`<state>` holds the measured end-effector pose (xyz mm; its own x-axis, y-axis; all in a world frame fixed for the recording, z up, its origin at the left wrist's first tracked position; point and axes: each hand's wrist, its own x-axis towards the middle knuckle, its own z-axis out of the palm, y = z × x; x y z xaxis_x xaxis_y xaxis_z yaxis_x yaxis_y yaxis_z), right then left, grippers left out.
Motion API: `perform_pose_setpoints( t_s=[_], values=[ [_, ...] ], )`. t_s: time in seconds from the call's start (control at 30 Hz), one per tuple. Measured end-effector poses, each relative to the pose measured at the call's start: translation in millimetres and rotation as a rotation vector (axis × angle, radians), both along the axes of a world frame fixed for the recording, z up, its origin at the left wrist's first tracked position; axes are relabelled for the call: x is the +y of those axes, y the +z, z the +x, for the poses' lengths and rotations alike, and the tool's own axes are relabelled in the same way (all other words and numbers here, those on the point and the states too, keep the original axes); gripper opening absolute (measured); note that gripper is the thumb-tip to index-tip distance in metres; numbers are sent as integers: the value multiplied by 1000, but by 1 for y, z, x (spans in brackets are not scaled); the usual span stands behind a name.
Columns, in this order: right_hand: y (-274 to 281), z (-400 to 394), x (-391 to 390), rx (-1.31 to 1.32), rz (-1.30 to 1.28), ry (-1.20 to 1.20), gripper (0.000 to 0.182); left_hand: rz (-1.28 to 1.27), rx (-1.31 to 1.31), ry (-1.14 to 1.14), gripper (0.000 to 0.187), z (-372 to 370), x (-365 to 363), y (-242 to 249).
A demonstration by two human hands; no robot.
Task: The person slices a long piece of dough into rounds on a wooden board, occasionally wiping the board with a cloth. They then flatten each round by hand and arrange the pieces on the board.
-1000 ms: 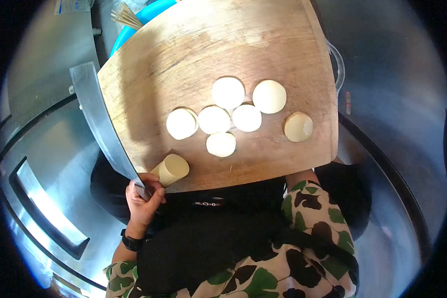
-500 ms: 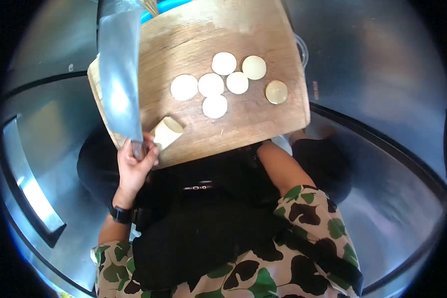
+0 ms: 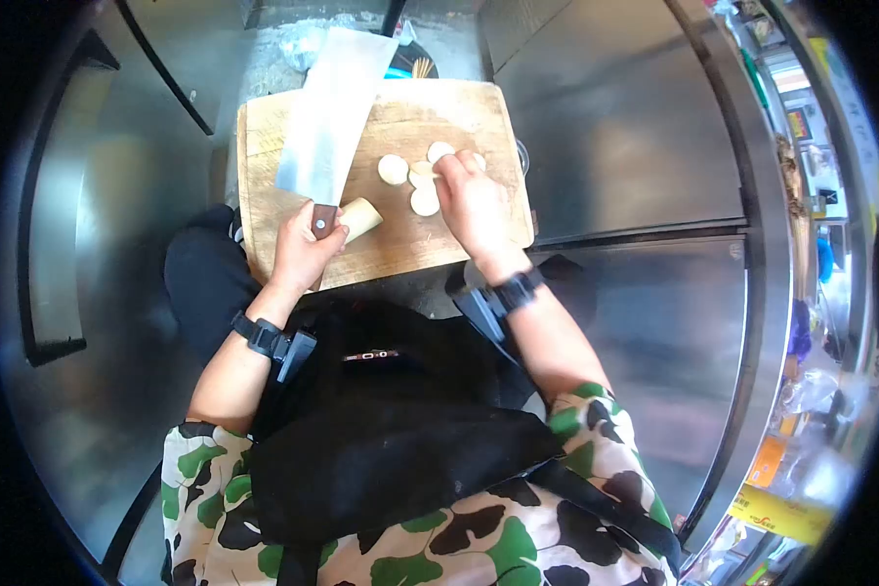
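Observation:
My left hand [image 3: 306, 246] is closed around the brown handle of a cleaver [image 3: 332, 117], whose broad blade points up and away over the left part of the wooden cutting board [image 3: 293, 256]. Beside those fingers lies a short, pale cylinder-shaped piece of food [image 3: 361, 218]. My right hand [image 3: 474, 210] is over the board among the pale round slices, its fingertips pinched on a tilted pale round slice [image 3: 423, 170]. Other slices [image 3: 393, 169] lie flat around it, and the hand partly covers some of them.
Behind the board are a clear plastic bag [image 3: 303, 41] and a blue container [image 3: 397, 72] with thin sticks. Steel cabinet doors [image 3: 625, 127] stand to the right and left. Shelves with packed goods [image 3: 791, 488] line the far right.
My right hand, hidden below the board's front edge before, is now above the board at the slices. My left hand still holds the cleaver. The head view has shifted, showing more surroundings.

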<state>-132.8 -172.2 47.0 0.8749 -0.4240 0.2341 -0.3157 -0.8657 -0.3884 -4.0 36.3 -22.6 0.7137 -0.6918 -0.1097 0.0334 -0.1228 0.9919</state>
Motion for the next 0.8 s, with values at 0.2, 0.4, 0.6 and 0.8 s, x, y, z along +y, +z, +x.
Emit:
perform_pose_setpoints(
  t_s=[0.2, 0.4, 0.6, 0.8],
  values=[
    [-51, 9, 28, -32, 64, -2, 32, -24, 54, -9, 18, 1, 4, 0],
    [-38, 63, 91, -371, 1168, -57, 29, 59, -373, -62, 28, 0, 13, 5],
    [-25, 86, 103, -457, 1180, -127, 27, -171, -328, -156, 29, 3, 20, 18],
    [38, 45, 52, -473, 1119, -309, 33, -14, -748, -52, 47, 13, 21, 9]
  ],
)
